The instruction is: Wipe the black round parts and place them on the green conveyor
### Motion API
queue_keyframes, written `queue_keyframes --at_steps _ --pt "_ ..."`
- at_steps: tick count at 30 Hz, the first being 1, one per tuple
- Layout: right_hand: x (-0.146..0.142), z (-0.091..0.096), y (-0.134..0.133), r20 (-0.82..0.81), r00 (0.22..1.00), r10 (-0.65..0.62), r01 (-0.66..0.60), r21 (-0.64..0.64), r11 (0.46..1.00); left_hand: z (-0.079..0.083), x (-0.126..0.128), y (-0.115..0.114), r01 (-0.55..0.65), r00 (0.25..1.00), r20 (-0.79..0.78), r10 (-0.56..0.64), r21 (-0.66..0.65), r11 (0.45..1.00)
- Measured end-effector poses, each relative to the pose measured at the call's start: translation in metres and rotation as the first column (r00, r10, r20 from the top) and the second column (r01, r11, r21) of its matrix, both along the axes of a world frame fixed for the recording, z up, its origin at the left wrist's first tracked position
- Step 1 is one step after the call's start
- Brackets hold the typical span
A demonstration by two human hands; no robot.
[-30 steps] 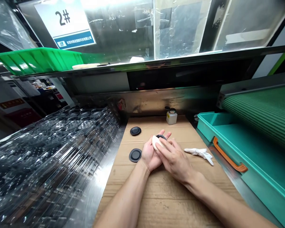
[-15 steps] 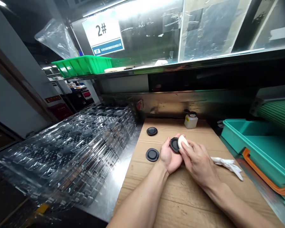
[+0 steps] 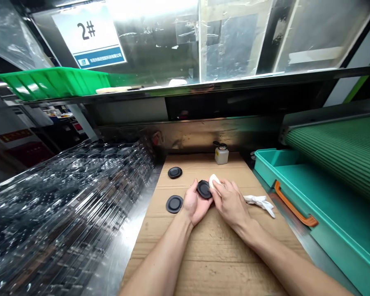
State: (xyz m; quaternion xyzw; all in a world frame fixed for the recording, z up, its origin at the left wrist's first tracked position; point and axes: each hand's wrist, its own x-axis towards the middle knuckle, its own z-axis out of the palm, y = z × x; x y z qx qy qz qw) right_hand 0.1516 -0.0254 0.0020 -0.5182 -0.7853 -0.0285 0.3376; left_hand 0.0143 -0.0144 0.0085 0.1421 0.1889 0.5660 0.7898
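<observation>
In my left hand [image 3: 196, 205], palm up, lies a round black disc-shaped part [image 3: 204, 189] with a raised inner ring, held by the thumb and fingers. My right hand [image 3: 231, 202] pinches a white oval pad [image 3: 214, 180], which looks like a sponge or cotton pad, at the disc's right edge; whether it touches the disc is hard to see. Left of my hands, two similar black discs rest flat on the cardboard sheet [image 3: 200, 267]: a farther disc [image 3: 174, 172] and a nearer disc [image 3: 174, 204].
A small white bottle [image 3: 221, 154] stands at the cardboard's back. White gloves [image 3: 260, 203] lie right of my hands. A teal bin [image 3: 333, 218] with an orange handle flanks the right side, beside a green conveyor [image 3: 336, 139]. Stacked clear trays [image 3: 80, 197] fill the left. Above, a shelf holds a green basket [image 3: 55, 84].
My view has turned to the right, so everything appears farther left. The white pad has moved toward the disc's upper right edge and looks more tilted. Both hands keep their holds.
</observation>
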Motion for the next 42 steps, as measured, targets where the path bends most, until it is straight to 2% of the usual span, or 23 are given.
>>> queue_keyframes --at_steps 3,6,8,9,11,13,14,16,18,20,22,24,27,31,35,38,42 --pt "0.017 -0.004 0.012 -0.021 0.996 -0.091 0.090 -0.009 0.996 0.000 -0.001 0.001 0.002 1.000 0.001 -0.002 -0.057 0.998" --pt "0.026 -0.001 0.011 -0.082 0.991 -0.110 0.114 0.049 0.992 0.003 -0.005 0.001 0.049 0.999 0.015 -0.048 -0.061 0.997" --pt "0.025 0.004 0.004 -0.105 0.994 -0.022 0.030 0.073 0.997 0.005 -0.007 0.000 0.041 0.999 0.001 -0.041 -0.052 0.998" --pt "0.022 0.007 0.000 -0.089 0.994 0.064 -0.058 0.070 0.996 0.005 -0.008 0.000 0.033 0.999 -0.017 -0.034 -0.043 0.999" --pt "0.016 0.011 -0.007 -0.016 0.967 0.255 -0.254 0.026 0.967 0.004 -0.006 -0.001 0.026 0.997 -0.071 -0.028 -0.025 0.999" --pt "0.015 0.011 -0.009 0.061 0.944 0.325 -0.323 -0.037 0.946 0.000 -0.003 -0.001 0.016 0.991 -0.133 -0.018 -0.013 1.000" --pt "0.016 0.011 -0.008 0.086 0.953 0.291 -0.286 -0.059 0.956 -0.001 -0.002 -0.001 0.000 0.986 -0.166 -0.003 -0.015 1.000" --pt "0.022 0.007 -0.003 0.115 0.983 0.144 -0.135 -0.081 0.988 -0.002 0.001 -0.001 -0.064 0.969 -0.241 0.059 -0.013 0.998" --pt "0.029 0.003 0.003 0.125 0.992 0.029 -0.018 -0.089 0.996 0.003 0.000 -0.001 -0.123 0.932 -0.340 0.125 0.027 0.992" --pt "0.032 -0.001 0.006 0.127 0.992 0.015 -0.002 -0.103 0.995 0.016 -0.005 -0.001 -0.166 0.862 -0.465 0.203 0.120 0.979" --pt "0.031 -0.004 0.007 0.128 0.990 0.058 -0.042 -0.130 0.991 0.035 -0.019 -0.003 -0.201 0.748 -0.591 0.301 0.230 0.952" --pt "0.029 -0.006 0.005 0.128 0.987 0.101 -0.080 -0.161 0.984 0.053 -0.040 -0.008 -0.217 0.626 -0.683 0.376 0.311 0.925" --pt "0.028 -0.008 0.004 0.116 0.987 0.108 -0.084 -0.189 0.978 0.069 -0.079 -0.021 -0.194 0.516 -0.760 0.396 0.346 0.918" --pt "0.029 -0.010 0.006 0.096 0.991 0.098 -0.076 -0.204 0.976 0.065 -0.121 -0.048 -0.120 0.347 -0.877 0.333 0.310 0.943" --pt "0.031 -0.009 0.006 0.092 0.990 0.103 -0.083 -0.204 0.976 0.058 -0.138 -0.063 0.120 0.175 -0.974 0.144 0.167 0.979" --pt "0.031 -0.008 0.005 0.100 0.990 0.101 -0.077 -0.218 0.973 0.055 -0.138 -0.058 0.244 0.060 -0.996 0.066 0.079 0.966" --pt "0.031 -0.007 0.005 0.096 0.990 0.107 -0.082 -0.237 0.968 0.051 -0.133 -0.041 0.335 -0.131 -0.988 0.076 0.028 0.942"
